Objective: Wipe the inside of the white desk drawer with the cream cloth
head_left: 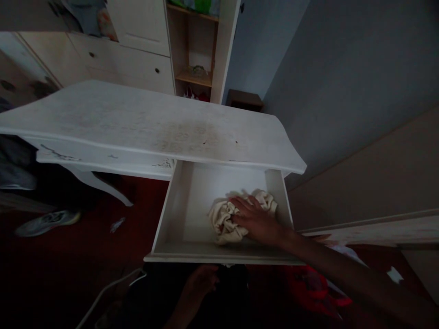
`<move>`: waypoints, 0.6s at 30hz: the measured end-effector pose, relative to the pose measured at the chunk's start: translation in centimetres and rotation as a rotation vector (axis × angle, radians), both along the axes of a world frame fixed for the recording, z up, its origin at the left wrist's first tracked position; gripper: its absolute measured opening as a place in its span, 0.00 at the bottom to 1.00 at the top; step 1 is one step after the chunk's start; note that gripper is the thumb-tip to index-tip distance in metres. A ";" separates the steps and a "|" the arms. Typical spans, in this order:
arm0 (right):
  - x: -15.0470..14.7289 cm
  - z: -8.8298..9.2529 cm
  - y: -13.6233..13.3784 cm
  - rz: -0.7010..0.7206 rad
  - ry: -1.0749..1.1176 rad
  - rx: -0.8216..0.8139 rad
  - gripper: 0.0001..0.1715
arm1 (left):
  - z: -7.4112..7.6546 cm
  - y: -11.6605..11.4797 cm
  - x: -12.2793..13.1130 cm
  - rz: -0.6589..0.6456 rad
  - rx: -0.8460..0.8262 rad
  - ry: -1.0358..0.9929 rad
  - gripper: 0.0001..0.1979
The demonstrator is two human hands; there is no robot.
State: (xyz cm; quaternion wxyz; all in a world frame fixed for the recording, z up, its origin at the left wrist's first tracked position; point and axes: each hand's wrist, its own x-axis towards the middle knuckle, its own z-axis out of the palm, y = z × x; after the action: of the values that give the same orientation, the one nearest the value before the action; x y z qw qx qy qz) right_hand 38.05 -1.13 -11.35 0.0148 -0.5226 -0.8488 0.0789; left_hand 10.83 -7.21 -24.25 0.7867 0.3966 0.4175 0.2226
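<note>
My right hand reaches into a pulled-out white drawer and presses on a crumpled cream cloth, its fingers gripping the folds. The cloth lies bunched on the drawer's floor, toward its right side. In front of the drawer and lower down, my left hand hangs loosely with its fingers slightly bent and apart, holding nothing that I can see. The drawer belongs to a white table, whose top carries grey-brown smudges and a few dark specks.
Behind the table stands a white cabinet with open shelves. A shoe rests on the dark red floor at left. A white cable runs below the drawer's left corner. Something red lies at lower right, near the wall.
</note>
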 end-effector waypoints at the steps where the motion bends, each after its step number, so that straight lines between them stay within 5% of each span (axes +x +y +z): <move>1: 0.5 -0.1 0.0 -0.040 -0.033 0.045 0.25 | 0.0 0.0 0.0 -0.006 0.002 0.007 0.31; 8: 1.8 -1.0 3.7 -0.262 -0.068 0.216 0.29 | -0.8 -0.4 0.1 0.000 -0.024 -0.028 0.29; 18: -3.3 -2.0 12.2 -0.386 0.043 0.344 0.35 | 1.2 -0.3 1.0 0.019 0.042 -0.082 0.24</move>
State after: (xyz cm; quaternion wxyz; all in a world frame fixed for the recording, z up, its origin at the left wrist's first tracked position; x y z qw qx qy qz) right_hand 34.71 11.08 -13.36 0.1364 -0.6630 -0.7336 -0.0595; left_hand 11.82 -7.55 -23.07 0.7926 0.3995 0.3837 0.2549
